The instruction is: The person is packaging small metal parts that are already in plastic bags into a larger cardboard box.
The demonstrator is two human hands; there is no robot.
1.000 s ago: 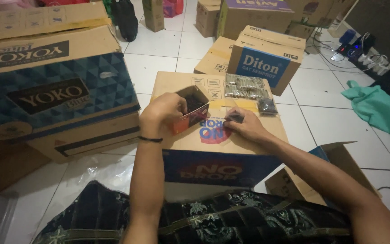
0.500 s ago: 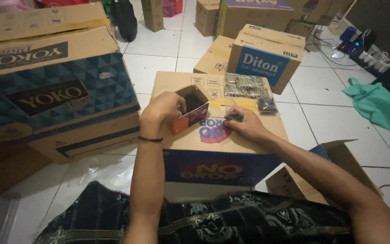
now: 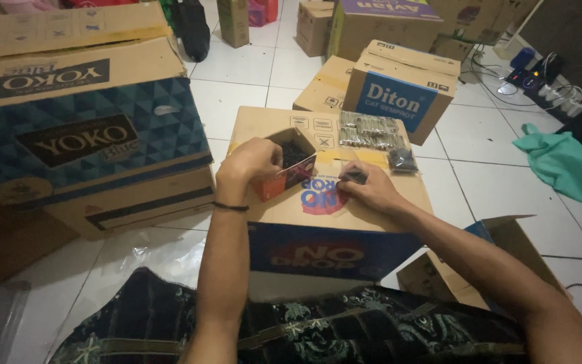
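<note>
My left hand [image 3: 249,164] grips a small open cardboard box [image 3: 291,164] with an orange side, tilted on top of a sealed carton [image 3: 331,202] in front of me. Dark small parts lie inside the little box. My right hand [image 3: 366,190] rests on the carton top just right of it, its fingertips pinched on a small dark item [image 3: 355,176]. Farther back on the carton lie clear packets of small metal parts [image 3: 368,129] and a small bag of dark parts [image 3: 402,160].
A large blue-and-brown carton [image 3: 82,128] stands at the left. More cartons [image 3: 399,87] sit behind, one open box [image 3: 500,249] at the right. A green cloth [image 3: 567,165] and cables [image 3: 540,74] lie on the white tiled floor. Patterned dark fabric [image 3: 304,323] covers my lap.
</note>
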